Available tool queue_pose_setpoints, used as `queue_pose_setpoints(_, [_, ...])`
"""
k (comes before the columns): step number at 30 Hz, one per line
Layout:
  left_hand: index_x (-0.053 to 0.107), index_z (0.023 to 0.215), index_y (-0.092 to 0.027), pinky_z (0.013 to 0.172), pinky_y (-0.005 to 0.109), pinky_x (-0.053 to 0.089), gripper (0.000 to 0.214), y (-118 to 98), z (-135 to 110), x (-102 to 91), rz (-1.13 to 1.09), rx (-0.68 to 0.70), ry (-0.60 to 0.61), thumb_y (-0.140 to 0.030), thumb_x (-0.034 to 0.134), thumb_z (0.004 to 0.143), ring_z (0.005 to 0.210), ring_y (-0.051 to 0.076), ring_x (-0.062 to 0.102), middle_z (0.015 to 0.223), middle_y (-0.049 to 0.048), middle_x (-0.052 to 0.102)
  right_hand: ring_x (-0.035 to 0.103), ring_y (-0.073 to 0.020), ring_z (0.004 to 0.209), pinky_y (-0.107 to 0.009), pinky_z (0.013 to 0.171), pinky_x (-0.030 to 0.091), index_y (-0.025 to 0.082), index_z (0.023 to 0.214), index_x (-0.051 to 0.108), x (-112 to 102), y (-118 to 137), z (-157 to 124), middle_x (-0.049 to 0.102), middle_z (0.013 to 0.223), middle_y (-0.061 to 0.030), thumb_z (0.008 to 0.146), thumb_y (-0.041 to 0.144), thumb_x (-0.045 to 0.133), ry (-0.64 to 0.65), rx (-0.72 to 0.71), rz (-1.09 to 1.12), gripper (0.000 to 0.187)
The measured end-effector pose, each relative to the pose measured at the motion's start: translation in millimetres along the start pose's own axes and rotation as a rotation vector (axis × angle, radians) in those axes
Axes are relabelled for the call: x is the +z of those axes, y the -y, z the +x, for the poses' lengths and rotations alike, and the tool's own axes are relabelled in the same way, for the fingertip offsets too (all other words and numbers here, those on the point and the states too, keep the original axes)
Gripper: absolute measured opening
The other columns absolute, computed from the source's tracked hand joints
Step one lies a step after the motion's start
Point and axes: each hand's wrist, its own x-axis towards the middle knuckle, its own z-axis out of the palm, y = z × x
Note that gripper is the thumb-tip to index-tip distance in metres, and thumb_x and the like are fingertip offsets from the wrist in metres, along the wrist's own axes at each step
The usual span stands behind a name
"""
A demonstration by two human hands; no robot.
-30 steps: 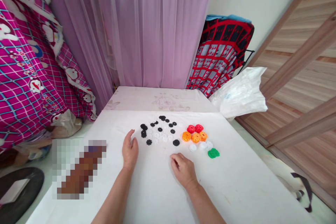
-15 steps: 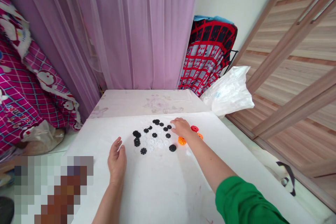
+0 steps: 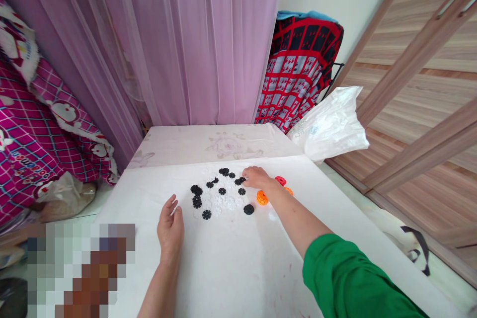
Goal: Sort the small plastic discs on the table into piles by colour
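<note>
Over the right part of a scattered group of small discs, my right hand (image 3: 255, 177) has its fingers and thumb closed about the edge of a black notched disc (image 3: 241, 180). That disc still lies among the others. My left hand (image 3: 171, 223) hovers left of the group with its fingers apart and nothing in it. Several more black notched discs (image 3: 222, 191) lie around and on a spread of white notched discs (image 3: 222, 202). A thicker black disc pile (image 3: 248, 209) sits at the near right. Orange discs (image 3: 262, 198) are stacked beside my right forearm.
Red discs (image 3: 280, 181) lie beyond my right forearm on the white-covered table (image 3: 223, 268). A white plastic bag (image 3: 331, 126) stands at the table's right edge. Purple curtains (image 3: 201, 44) hang behind, and a wooden wardrobe (image 3: 417, 99) is on the right.
My right hand has moved slightly toward the black discs, and its fingers have closed in around one. My left hand stays about where it was. The view has shifted a little.
</note>
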Motion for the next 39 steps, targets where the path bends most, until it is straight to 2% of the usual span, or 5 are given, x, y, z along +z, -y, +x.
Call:
queue_pose_setpoints(10, [0.061,0.12,-0.024,0.095,0.035,0.049,0.039,-0.4,1.1,0.1,-0.008,0.009,0.003,-0.032,0.054,0.082,0.113,0.021,0.061,0.118,0.008,0.067,0.061,-0.025,0.105,-0.031,0.087,0.041,0.022,0.102,0.07,-14.1,6.7,-7.7,0.07,0.111,-0.0082,0.076,0.024,0.063,-0.022,0.015,0.044,0.027])
queue_pose_setpoints(16, [0.059,0.12,-0.024,0.095,0.034,0.049,0.039,1.2,2.3,2.2,-0.039,0.015,0.029,-0.03,0.054,0.082,0.114,0.02,0.061,0.121,0.0076,0.065,0.06,-0.0194,0.101,-0.027,0.084,0.04,0.023,0.103,0.066,-14.4,10.0,-71.8,0.07,0.108,-0.0022,0.078,0.027,0.06,-0.122,-0.035,0.146,0.026])
queue_pose_setpoints(21, [0.06,0.119,-0.023,0.095,0.034,0.048,0.038,0.6,2.8,2.5,-0.039,0.025,0.035,-0.03,0.055,0.081,0.114,0.021,0.061,0.12,0.0078,0.066,0.06,-0.0209,0.095,-0.027,0.077,0.038,0.021,0.095,0.068,1.3,19.5,-112.8,0.07,0.099,-0.0047,0.075,0.026,0.064,-0.143,-0.026,0.14,0.02])
queue_pose_setpoints(33, [0.061,0.118,-0.023,0.097,0.036,0.048,0.038,-0.5,4.0,1.9,-0.044,0.02,0.033,-0.029,0.055,0.081,0.111,0.021,0.062,0.116,0.0077,0.067,0.058,-0.0215,0.094,-0.029,0.077,0.035,0.021,0.09,0.068,16.5,28.6,-105.2,0.067,0.098,-0.0064,0.078,0.026,0.061,-0.122,-0.063,0.022,0.015])
queue_pose_setpoints(39, [0.06,0.118,-0.023,0.096,0.035,0.048,0.037,-0.7,2.8,2.6,-0.037,0.018,0.034,-0.029,0.054,0.082,0.112,0.021,0.062,0.118,0.0077,0.066,0.058,-0.0222,0.102,-0.03,0.085,0.037,0.021,0.105,0.068,7.0,23.8,-101.9,0.068,0.108,-0.0067,0.08,0.031,0.063,-0.133,-0.045,0.068,0.028])
